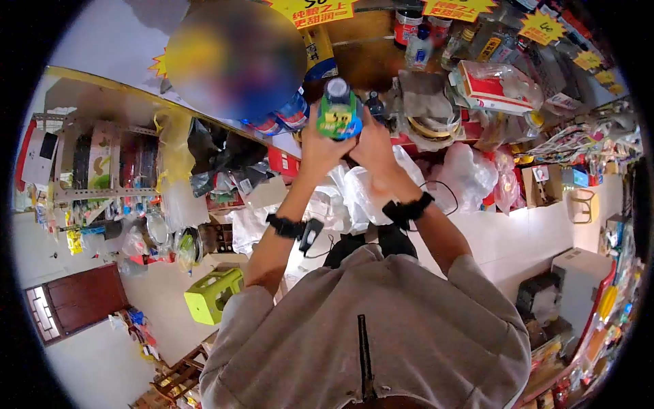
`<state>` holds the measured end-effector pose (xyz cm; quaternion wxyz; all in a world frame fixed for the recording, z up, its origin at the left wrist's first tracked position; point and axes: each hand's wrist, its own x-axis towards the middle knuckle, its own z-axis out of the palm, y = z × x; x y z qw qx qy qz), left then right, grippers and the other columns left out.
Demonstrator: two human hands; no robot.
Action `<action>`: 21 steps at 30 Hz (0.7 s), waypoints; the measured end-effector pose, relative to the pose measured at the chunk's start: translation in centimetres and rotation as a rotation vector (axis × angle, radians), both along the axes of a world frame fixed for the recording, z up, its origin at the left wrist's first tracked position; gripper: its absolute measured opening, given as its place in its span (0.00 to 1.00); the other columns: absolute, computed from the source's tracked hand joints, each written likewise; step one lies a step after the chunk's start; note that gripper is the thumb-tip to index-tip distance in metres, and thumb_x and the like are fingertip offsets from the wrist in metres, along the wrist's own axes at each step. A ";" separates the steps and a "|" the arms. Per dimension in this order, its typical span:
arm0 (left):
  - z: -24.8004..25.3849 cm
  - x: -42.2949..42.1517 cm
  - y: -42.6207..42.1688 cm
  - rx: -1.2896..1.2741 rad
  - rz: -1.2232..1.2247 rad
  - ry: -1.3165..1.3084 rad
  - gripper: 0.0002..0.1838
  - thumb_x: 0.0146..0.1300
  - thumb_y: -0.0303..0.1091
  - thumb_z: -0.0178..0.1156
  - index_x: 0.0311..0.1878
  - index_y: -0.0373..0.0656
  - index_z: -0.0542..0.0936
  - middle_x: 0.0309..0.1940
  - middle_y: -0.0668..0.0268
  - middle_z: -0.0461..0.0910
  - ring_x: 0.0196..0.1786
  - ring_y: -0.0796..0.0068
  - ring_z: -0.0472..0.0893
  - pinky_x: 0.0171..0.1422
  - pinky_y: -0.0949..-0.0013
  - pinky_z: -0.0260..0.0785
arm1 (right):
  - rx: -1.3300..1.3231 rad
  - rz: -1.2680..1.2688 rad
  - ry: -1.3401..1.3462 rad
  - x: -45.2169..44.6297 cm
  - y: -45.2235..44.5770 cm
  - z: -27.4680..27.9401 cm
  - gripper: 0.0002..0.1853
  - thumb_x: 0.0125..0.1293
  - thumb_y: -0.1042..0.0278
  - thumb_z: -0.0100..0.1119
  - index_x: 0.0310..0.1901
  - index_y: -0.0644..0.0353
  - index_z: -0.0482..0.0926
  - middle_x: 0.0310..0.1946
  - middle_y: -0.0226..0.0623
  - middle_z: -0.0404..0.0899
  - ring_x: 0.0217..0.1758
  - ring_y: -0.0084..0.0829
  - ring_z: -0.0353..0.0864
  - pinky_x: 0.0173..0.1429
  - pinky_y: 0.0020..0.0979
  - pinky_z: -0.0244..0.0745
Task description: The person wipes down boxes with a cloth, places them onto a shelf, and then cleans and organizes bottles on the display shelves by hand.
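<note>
In the head view a bottle (339, 114) with a pale cap and a green and blue label is held up in front of the shelf. A small yellow tag with dark writing shows on its label. My left hand (321, 146) is closed around its left side, and my right hand (376, 142) grips it from the right. Both hands meet low on the bottle, and the finger ends are partly hidden behind it. Close to my right fingers stands a small dark bottle (374, 103). Black straps circle both wrists.
Jars and bottles (419, 48) stand on the shelf ahead, with a red and white box (496, 87) to the right. White plastic bags (368, 194) hang or lie below my hands. A lime-green stool (214, 294) is on the floor at left. Packed shelves line both sides.
</note>
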<state>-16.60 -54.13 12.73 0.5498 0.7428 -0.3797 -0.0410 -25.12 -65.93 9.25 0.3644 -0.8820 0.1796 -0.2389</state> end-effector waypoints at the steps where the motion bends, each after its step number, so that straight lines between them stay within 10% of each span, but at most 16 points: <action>1: -0.5 1.1 -1.0 -0.006 0.008 0.007 0.42 0.43 0.33 0.78 0.63 0.37 0.69 0.46 0.52 0.85 0.48 0.50 0.86 0.53 0.58 0.78 | -0.006 0.008 0.007 1.2 -1.0 -0.2 0.43 0.49 0.66 0.72 0.66 0.73 0.64 0.44 0.62 0.83 0.43 0.61 0.85 0.48 0.51 0.83; 14: -3.3 6.5 -5.8 -0.090 0.234 0.021 0.43 0.41 0.31 0.79 0.63 0.35 0.70 0.49 0.45 0.84 0.54 0.44 0.85 0.59 0.55 0.77 | -0.119 0.106 0.032 8.9 -6.7 -2.3 0.48 0.52 0.65 0.72 0.72 0.77 0.59 0.36 0.66 0.83 0.42 0.63 0.85 0.48 0.55 0.82; 21: -8.4 4.5 -4.5 -0.063 0.315 -0.055 0.45 0.65 0.38 0.69 0.77 0.30 0.57 0.66 0.42 0.72 0.67 0.48 0.74 0.72 0.56 0.64 | 0.006 0.071 0.083 12.4 -7.6 -3.5 0.43 0.48 0.46 0.79 0.60 0.66 0.72 0.44 0.62 0.85 0.50 0.59 0.85 0.55 0.51 0.83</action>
